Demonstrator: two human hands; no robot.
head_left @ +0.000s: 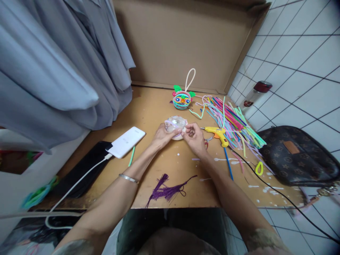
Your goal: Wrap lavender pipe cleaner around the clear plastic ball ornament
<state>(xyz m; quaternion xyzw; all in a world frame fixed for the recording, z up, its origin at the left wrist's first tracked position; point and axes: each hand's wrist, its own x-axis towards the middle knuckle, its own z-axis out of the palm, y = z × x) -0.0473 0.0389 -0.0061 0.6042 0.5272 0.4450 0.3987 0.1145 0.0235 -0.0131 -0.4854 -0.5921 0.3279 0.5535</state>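
Note:
A clear plastic ball (175,122) with pale purple and pink pipe-cleaner strips around it sits at the middle of the table. My left hand (164,135) grips its left and front side, thumb across the front. At its right edge, the fingers of my right hand (194,136) are pinched together against a pale strip; what exactly lies between them is hard to see. Just right of that hand lies a yellow hot glue gun (217,133), nozzle pointing left. Behind the ball stands a finished-looking lion-head ornament (182,100) with green ears and a cream loop.
Many coloured pipe cleaners (233,120) are heaped at the right, near a brown patterned bag (300,156) and a bottle (255,94). Purple tassels (166,191) lie in front. A white power bank (127,141) with a cable is at left. The glue gun's black cord (265,182) crosses the right side.

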